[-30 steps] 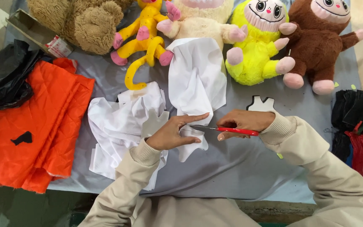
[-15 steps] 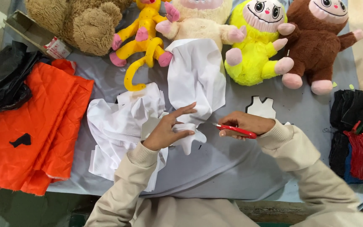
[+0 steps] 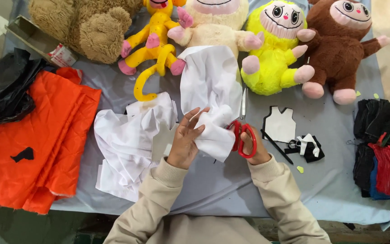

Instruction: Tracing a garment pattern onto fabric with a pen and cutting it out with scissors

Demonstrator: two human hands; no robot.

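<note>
**White cloth held between both hands, scissors upright**

The left hand (image 3: 185,138) lies at the centre of the grey surface (image 3: 213,194), fingers spread and bent, fingertips pressing into a bunched piece of white cloth (image 3: 211,97). The cloth lies at 3 o'clock from that hand and runs up toward 12 o'clock, where its top end rests on the cream plush toy (image 3: 217,22). The right hand (image 3: 253,147) sits at 3 o'clock of the cloth, touching its edge, fingers through the loops of the red-handled scissors (image 3: 241,131); the blades point to 12 o'clock along the cloth's right edge, and whether they are parted cannot be told. At 9 o'clock from the left hand lies a crumpled heap of white fabric (image 3: 125,144), with orange fabric (image 3: 41,135) farther out. At 3 o'clock from the right hand lies a small white cut-out (image 3: 280,124)
</note>
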